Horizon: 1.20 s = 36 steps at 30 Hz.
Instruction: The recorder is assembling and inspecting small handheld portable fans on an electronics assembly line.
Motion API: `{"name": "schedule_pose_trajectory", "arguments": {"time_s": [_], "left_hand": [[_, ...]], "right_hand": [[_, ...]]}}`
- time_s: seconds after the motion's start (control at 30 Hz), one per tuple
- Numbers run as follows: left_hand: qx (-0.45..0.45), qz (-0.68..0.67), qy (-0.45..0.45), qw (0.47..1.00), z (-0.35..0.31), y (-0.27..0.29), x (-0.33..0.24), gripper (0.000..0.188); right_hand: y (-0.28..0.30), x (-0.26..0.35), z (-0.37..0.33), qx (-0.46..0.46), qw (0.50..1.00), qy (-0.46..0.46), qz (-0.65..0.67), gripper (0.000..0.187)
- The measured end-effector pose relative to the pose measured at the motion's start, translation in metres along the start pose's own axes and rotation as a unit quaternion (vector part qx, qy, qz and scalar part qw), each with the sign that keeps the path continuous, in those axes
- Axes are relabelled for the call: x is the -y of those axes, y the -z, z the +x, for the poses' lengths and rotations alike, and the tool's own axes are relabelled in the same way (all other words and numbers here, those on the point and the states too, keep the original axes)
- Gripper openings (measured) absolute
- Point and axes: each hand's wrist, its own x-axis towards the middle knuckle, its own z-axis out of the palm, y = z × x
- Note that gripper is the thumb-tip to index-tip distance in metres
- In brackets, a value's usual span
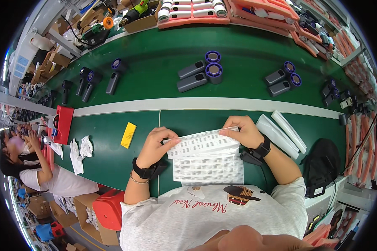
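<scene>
Shirt [209, 215] nearest, left hand [155, 145] and right hand [245, 131] pinch paper [203, 142], thumbs [171, 144] uppermost.

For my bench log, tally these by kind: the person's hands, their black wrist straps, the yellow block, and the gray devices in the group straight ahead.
Hands gripping a printed white sheet: 2, left hand and right hand
Black wrist straps: 2
Yellow block: 1
Gray devices straight ahead: 2
Total: 7
</scene>
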Motion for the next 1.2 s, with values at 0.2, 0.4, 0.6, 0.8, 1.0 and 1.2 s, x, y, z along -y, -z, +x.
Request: {"name": "schedule_pose_trajectory", "arguments": {"time_s": [0.2,0.4,0.6,0.8,1.0,1.2], "left_hand": [[-0.037,-0.088,0.075,0.993,-0.002,-0.008,-0.003,0.013],[-0.077,-0.011,-0.001,0.997,-0.005,-0.002,0.011,0.015],[-0.070,-0.048,0.010,0.996,-0.006,0.000,0.012,0.012],[-0.086,-0.209,0.040,0.973,-0.007,-0.005,0.003,0.006],[-0.093,-0.103,-0.055,0.989,-0.009,0.001,0.016,0.004],[-0.085,-0.044,-0.074,0.993,-0.009,0.000,0.011,0.012]], "right_hand": [[-0.004,-0.002,0.006,-0.016,0.999,0.019,0.044,0.017],[-0.007,-0.008,0.007,-0.004,0.999,0.017,0.049,0.018],[-0.003,-0.006,0.007,0.039,0.999,0.013,0.007,0.014],[0.008,0.011,0.010,0.050,0.983,0.091,-0.155,0.017],[0.010,0.011,0.011,0.107,0.974,0.094,-0.178,0.016],[0.002,0.011,0.006,0.118,0.955,0.116,-0.246,0.018]]}}
